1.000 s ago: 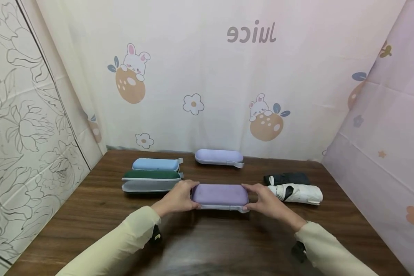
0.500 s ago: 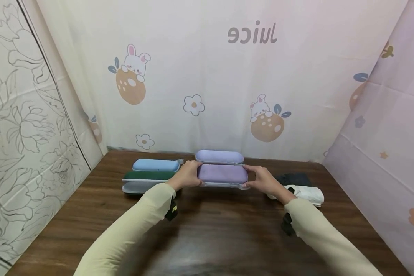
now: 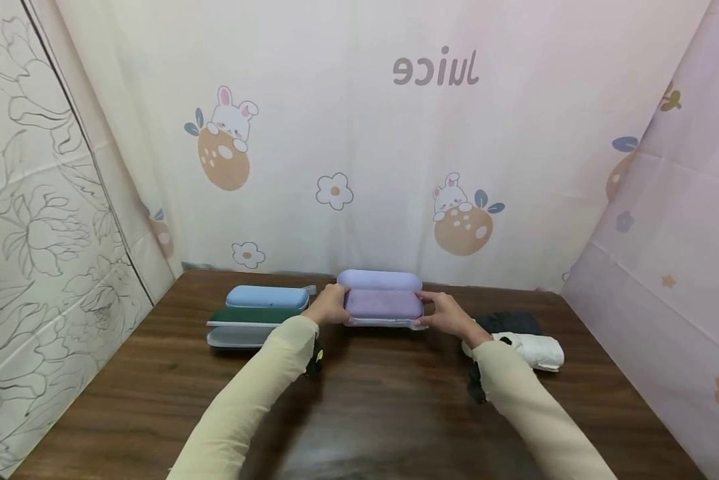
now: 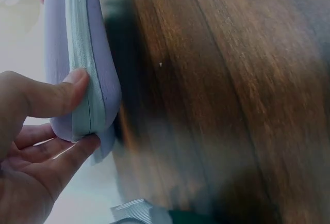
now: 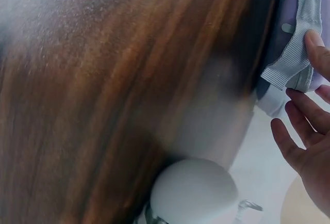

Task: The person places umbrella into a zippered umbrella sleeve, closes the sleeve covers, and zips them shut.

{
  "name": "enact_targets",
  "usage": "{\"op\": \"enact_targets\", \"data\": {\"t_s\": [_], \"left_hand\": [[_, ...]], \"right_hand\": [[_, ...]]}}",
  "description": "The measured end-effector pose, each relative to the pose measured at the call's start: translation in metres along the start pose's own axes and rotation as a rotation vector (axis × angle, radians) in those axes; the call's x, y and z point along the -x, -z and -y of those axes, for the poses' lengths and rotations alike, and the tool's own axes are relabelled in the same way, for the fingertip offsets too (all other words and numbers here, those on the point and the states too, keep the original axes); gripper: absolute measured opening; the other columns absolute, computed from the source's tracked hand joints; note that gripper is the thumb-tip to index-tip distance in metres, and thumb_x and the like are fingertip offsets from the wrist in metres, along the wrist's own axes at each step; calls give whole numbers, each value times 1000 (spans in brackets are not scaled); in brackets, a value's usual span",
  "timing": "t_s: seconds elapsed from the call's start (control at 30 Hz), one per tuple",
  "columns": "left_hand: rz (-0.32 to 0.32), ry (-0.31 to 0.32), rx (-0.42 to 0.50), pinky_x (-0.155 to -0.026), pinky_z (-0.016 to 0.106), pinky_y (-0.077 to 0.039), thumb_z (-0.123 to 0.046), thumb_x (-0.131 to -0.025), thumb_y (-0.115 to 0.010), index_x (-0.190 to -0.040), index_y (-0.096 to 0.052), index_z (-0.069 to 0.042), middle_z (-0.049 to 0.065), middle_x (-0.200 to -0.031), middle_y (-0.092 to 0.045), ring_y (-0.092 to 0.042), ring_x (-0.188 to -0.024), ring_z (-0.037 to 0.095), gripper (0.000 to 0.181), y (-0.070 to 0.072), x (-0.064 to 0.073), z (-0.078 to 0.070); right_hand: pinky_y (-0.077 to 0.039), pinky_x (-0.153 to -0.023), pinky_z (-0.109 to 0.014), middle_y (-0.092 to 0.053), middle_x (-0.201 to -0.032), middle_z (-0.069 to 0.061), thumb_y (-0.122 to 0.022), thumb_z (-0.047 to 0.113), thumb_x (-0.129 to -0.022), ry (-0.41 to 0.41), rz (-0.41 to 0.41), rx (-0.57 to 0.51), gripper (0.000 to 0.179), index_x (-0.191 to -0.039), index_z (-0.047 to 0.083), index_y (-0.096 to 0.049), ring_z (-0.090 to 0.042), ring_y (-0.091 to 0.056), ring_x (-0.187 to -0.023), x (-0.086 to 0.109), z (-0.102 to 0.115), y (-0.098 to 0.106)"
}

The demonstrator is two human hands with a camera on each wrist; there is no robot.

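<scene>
A purple zippered case (image 3: 383,305) is held level by its two ends, close in front of a lavender zippered case (image 3: 380,279) at the back of the table. My left hand (image 3: 329,305) grips its left end; in the left wrist view, the thumb lies across the grey zip (image 4: 82,100) and the fingers are behind the end. On the other end, my right hand (image 3: 446,313) pinches the case by its grey pull loop (image 5: 291,59), with the lower fingers spread. The purple case hides the lavender one's front side.
Left of the hands lie a light blue case (image 3: 266,295) and a dark green case (image 3: 257,316), whose lid is raised over a grey inside. A white folded umbrella (image 3: 539,350) and a dark folded one (image 3: 518,323) lie to the right. A printed curtain (image 3: 383,167) borders the table's back.
Both hands have carried the purple case away from the front, toward the back of the table. It now overlaps the lavender case in the head view. The other cases and the umbrellas stay put.
</scene>
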State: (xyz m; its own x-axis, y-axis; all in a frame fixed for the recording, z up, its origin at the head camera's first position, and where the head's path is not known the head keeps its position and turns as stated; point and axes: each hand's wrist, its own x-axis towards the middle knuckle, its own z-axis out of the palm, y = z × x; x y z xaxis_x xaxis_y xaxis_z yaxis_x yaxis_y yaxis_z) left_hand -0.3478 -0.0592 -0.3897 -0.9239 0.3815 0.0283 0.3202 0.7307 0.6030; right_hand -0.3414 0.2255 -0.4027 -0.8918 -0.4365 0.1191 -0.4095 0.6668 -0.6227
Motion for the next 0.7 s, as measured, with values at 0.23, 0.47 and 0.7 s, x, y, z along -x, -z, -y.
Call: {"op": "enact_targets", "data": {"t_s": [0.23, 0.47, 0.7], "left_hand": [[6, 59, -4, -81, 37, -50, -2, -68, -84, -116, -59, 5, 13, -102, -62, -57, -87, 22, 55, -7, -9, 5], [-13, 59, -26, -81, 38, -49, -2, -69, -84, -115, -59, 5, 14, -102, -62, -57, -86, 22, 53, -11, -12, 9], [-6, 61, -44, -88, 40, -47, -2, -71, -82, -121, -56, 4, 16, -110, -60, -56, -94, 25, 56, -16, -14, 12]], "right_hand": [[-50, -81, -44, -59, -118, -29, -77, 3, -79, -17, -14, -11, 66, -135, -12, -45, -34, -60, -103, -5, -7, -8], [-47, -87, -48, -57, -120, -29, -77, 4, -79, -40, -20, 1, 67, -136, -11, -44, -37, -58, -108, -9, -12, -14], [-42, -94, -49, -53, -128, -29, -76, 5, -81, -26, -5, 27, 69, -138, -10, -41, -39, -51, -118, -9, -18, -19]]}}
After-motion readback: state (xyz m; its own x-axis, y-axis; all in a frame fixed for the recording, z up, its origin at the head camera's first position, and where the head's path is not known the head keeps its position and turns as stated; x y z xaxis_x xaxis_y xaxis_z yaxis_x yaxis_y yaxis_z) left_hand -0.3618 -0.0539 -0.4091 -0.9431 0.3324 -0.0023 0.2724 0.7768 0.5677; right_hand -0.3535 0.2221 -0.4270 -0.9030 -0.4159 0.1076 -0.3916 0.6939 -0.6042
